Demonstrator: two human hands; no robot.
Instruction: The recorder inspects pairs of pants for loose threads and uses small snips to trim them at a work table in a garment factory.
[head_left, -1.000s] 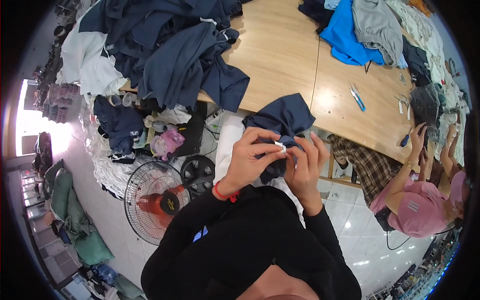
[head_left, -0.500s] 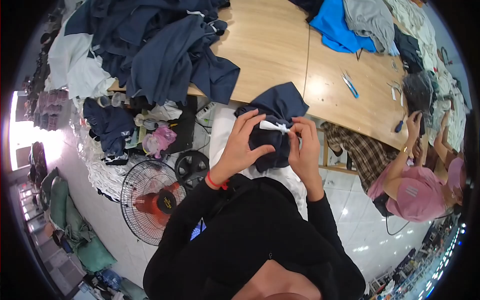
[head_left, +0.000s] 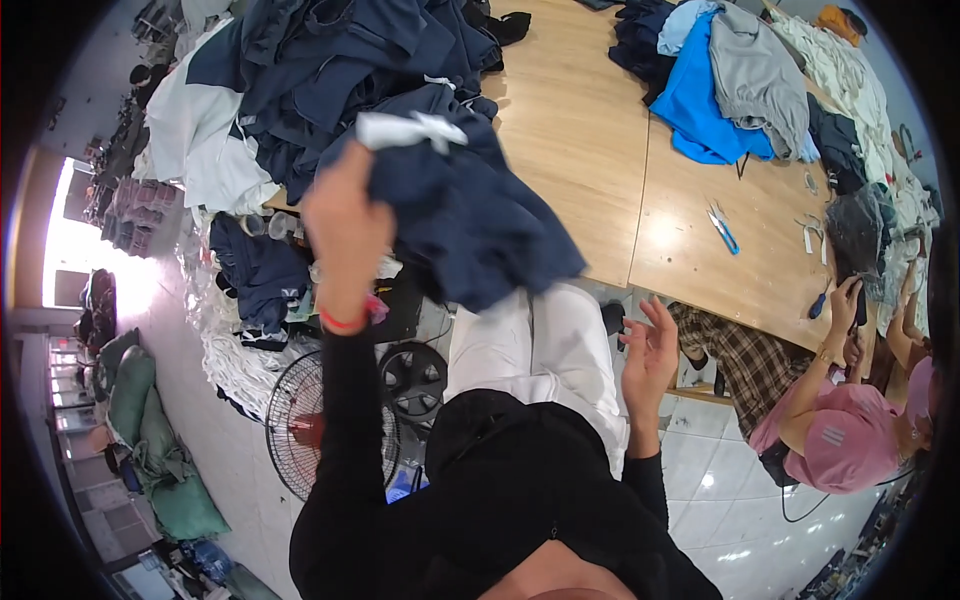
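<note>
My left hand (head_left: 348,228), smeared by motion, grips a navy garment (head_left: 480,235) near its upper edge. A white tied drawstring (head_left: 412,131) shows along that edge, above my fingers. The cloth hangs spread out over the table's front edge and above my lap. Beyond it lies a big pile of navy garments (head_left: 330,60), and the held piece overlaps the pile's near side. My right hand (head_left: 650,345) is raised to the right of my lap, open, its fingers apart and nothing in it.
Blue-handled thread snips (head_left: 722,230) lie on the wooden table (head_left: 570,130). Blue shorts (head_left: 700,120) and a grey garment (head_left: 755,75) sit at the far right. A co-worker in a pink cap (head_left: 845,445) works at right. A floor fan (head_left: 300,430) stands at left.
My left hand has carried the navy garment from above my lap up and left toward the pile. My right hand has let go of it and moved slightly right and down.
</note>
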